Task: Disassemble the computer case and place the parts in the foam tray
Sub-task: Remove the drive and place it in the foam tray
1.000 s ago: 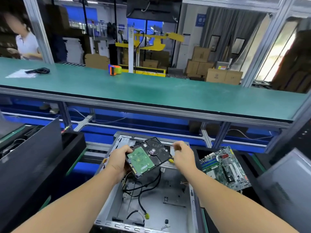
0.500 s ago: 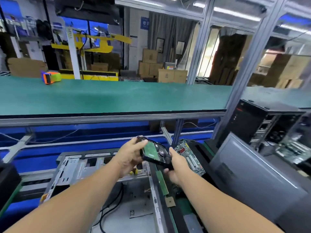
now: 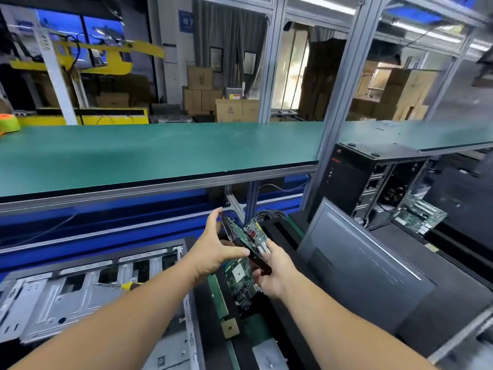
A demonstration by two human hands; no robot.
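Both hands hold a hard drive [image 3: 241, 240], black with a green circuit board, tilted on edge above the black foam tray [image 3: 282, 231]. My left hand [image 3: 213, 249] grips its upper left side, fingers spread and thumb along the lower edge. My right hand [image 3: 272, 271] grips its lower right end. A green motherboard [image 3: 241, 284] lies in the tray just under the drive. The open grey computer case [image 3: 80, 292] lies at lower left, with a yellow cable connector [image 3: 132, 285] at its edge.
A grey case side panel [image 3: 368, 265] leans at right. Another black tower case [image 3: 373, 182], opened, stands behind it beside a second motherboard [image 3: 418, 216]. A long green shelf [image 3: 160, 153] spans above. A small chip [image 3: 230, 328] and a grey plate [image 3: 269, 353] lie near the front.
The hard drive has been lifted out of the case and carried right over the foam tray. It now stands more on edge, and my view has turned right.
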